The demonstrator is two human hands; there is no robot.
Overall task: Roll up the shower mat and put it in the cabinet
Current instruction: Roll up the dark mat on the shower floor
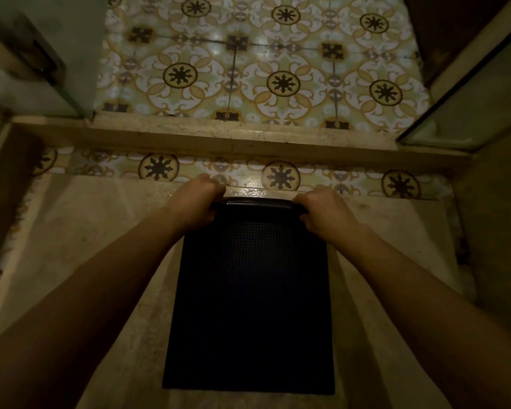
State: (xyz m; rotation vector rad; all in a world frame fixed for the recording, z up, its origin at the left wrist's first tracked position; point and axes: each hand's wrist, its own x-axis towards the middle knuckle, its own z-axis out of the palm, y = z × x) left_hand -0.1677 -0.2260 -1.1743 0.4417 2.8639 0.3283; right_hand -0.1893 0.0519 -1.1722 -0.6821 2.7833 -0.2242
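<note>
A dark, dotted shower mat (pixel 251 305) lies flat on the beige shower floor, running from near me toward the raised curb. Its far edge is curled over into a thin roll. My left hand (pixel 194 199) grips the left end of that curled edge. My right hand (pixel 326 209) grips the right end, fingers wrapped over it. Both forearms reach forward on either side of the mat. No cabinet is in view.
A stone curb (pixel 219 137) crosses ahead, with patterned floor tiles (pixel 248 69) beyond it. A glass shower door (pixel 469 98) stands open at the right. A pale panel with a dark fitting (pixel 42 54) is at the left. Walls close in on both sides.
</note>
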